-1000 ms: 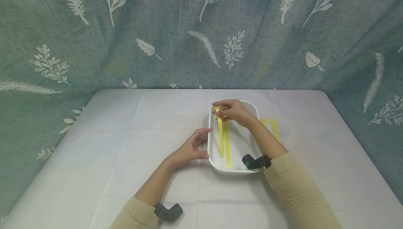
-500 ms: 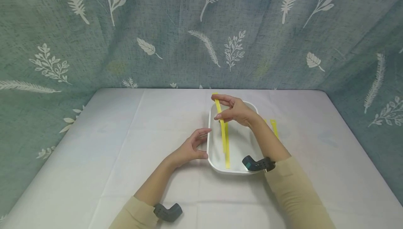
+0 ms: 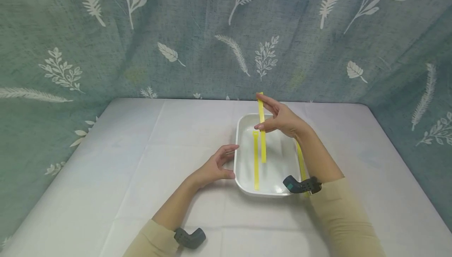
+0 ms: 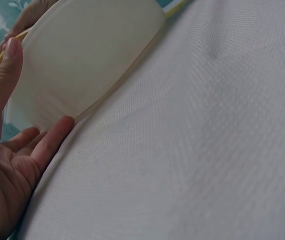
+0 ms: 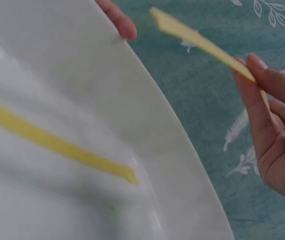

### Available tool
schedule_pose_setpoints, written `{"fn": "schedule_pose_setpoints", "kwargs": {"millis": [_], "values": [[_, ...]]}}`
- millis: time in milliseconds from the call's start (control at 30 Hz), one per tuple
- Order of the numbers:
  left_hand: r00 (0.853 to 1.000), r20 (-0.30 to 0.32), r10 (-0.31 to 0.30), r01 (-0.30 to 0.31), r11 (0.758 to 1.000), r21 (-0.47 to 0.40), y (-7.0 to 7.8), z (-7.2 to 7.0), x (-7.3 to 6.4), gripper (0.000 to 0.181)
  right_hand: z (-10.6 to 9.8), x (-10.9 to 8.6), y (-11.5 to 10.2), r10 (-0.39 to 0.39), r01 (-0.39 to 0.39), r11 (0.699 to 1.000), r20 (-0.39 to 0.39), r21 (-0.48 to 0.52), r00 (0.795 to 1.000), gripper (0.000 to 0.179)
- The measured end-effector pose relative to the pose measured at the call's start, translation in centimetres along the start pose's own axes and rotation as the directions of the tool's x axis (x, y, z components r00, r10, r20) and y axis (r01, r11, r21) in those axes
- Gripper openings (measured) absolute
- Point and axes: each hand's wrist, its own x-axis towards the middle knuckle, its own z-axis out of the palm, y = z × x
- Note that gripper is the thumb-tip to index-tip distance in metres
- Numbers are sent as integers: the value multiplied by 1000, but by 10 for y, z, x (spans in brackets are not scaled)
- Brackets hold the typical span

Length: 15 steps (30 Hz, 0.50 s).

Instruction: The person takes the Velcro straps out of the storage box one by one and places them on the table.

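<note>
My right hand (image 3: 282,119) pinches a flat yellow strap (image 3: 263,147) between thumb and fingers, in the air above a white plastic tub (image 3: 238,131). The strap's lower end hangs free over the tub; its upper end passes the fingertips. In the right wrist view the held strap (image 5: 197,40) looks slightly bent. Another yellow strap (image 3: 256,163), with a wider slotted end, lies lengthwise on the tub's floor. My left hand (image 3: 215,166) rests against the tub's left side, fingers and thumb spread apart. The left wrist view shows its fingertips at the tub's outer wall (image 4: 92,55).
To the right of the tub, partly behind my right forearm, another yellow strap (image 3: 301,163) lies on the white-covered table (image 3: 169,139). A leaf-patterned green-blue curtain (image 3: 197,53) hangs behind the table. Each wrist wears a dark camera mount (image 3: 190,238).
My right hand has lifted the strap and carried it up, away and to the right. The strap in the tub has come into fuller view. My left hand has stayed at the tub.
</note>
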Motion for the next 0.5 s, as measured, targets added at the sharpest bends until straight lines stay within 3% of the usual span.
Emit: {"fn": "schedule_pose_setpoints", "kwargs": {"millis": [167, 500], "values": [[1000, -15, 7, -7, 1000, 2, 0, 0, 0, 92, -13, -13, -10, -14, 14, 1000, -28, 0, 1000, 95], [999, -27, 20, -20, 1000, 0, -3, 2, 0, 99, -33, -39, -17, -24, 24, 997, 4, -68, 1000, 96]]}}
